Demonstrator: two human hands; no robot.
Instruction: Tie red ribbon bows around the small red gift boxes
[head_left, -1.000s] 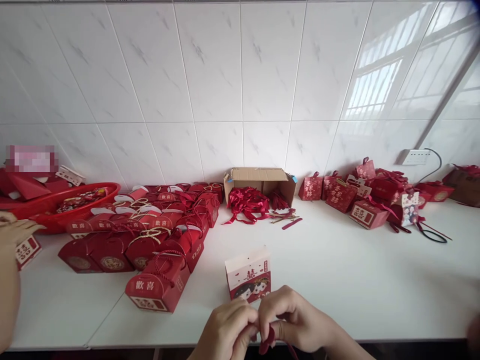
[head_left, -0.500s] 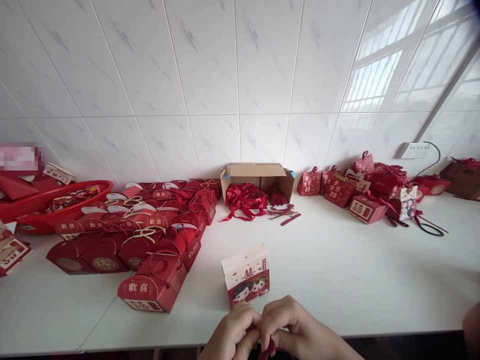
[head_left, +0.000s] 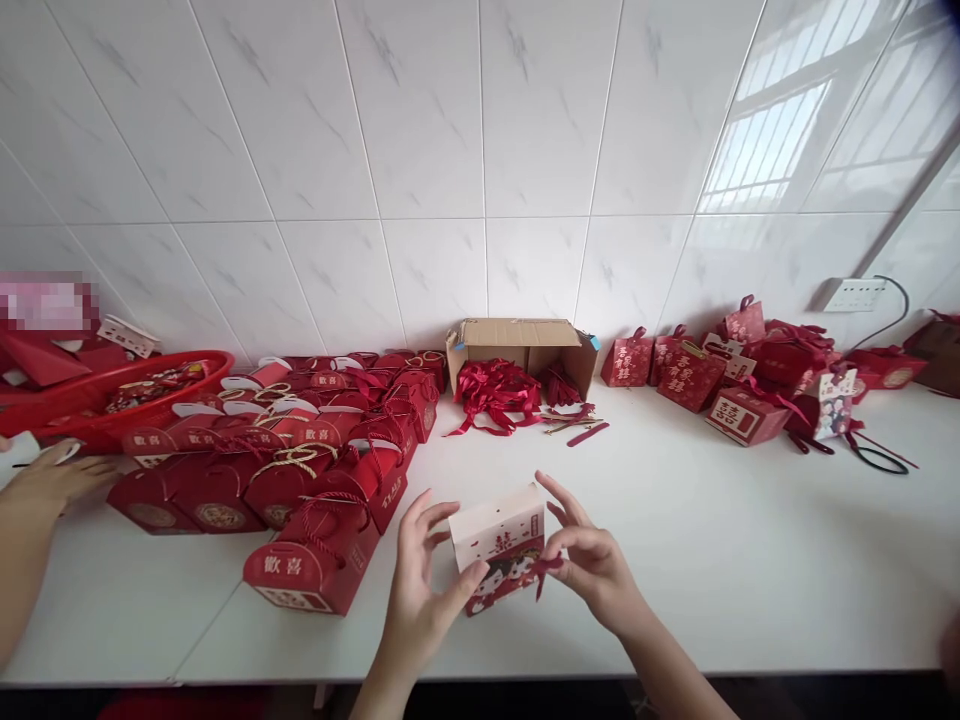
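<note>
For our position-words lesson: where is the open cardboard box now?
In the head view, the cardboard box stands just right of centre, by the tiled wall, with red ribbons spilling from it.

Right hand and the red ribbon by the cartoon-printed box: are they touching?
Touching. The head view shows the right hand pinching the red ribbon between thumb and forefinger, with a tail hanging below.

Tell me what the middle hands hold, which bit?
The right hand pinches a red ribbon above its hanging tail. The left hand is beside the box; any grip is unclear.
</note>
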